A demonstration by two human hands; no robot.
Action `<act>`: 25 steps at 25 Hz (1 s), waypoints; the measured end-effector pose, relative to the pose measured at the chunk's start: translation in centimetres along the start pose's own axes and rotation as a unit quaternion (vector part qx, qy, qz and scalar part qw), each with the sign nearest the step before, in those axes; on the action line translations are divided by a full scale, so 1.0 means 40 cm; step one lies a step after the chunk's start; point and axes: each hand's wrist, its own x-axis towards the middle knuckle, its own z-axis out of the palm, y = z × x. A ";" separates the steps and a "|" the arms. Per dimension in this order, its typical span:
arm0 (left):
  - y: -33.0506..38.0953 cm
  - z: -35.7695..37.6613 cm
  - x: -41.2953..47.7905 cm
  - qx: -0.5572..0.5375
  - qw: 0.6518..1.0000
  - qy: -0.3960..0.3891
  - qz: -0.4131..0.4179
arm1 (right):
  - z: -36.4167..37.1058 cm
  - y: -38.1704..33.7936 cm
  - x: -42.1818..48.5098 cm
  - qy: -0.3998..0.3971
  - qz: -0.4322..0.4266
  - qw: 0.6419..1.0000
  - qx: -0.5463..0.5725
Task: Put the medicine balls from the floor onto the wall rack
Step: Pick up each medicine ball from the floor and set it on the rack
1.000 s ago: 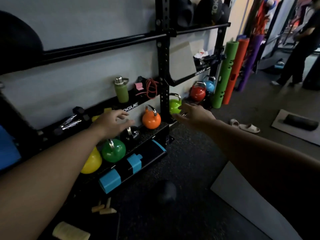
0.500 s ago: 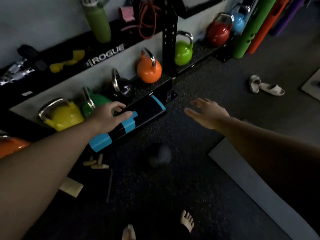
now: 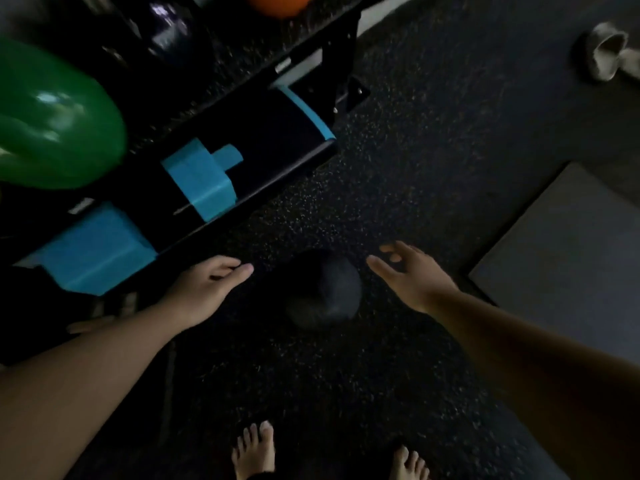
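A dark medicine ball lies on the speckled black floor in front of my bare feet. My left hand hovers just left of the ball, fingers apart, holding nothing. To the ball's right, my right hand is spread open and also apart from it. Neither hand touches the ball. Only the lowest shelf of the wall rack shows, at the top of the view.
A black and blue folded mat lies along the rack's base. Green, black and orange kettlebells sit on the low shelf. A grey mat lies at right, a sandal at top right.
My view has tipped down from the rack to the floor. Both hands have dropped from shelf height to either side of the medicine ball.
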 end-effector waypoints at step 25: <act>-0.020 0.303 0.115 -0.323 0.939 0.055 -0.102 | 0.220 0.001 0.158 0.028 -0.039 0.927 0.372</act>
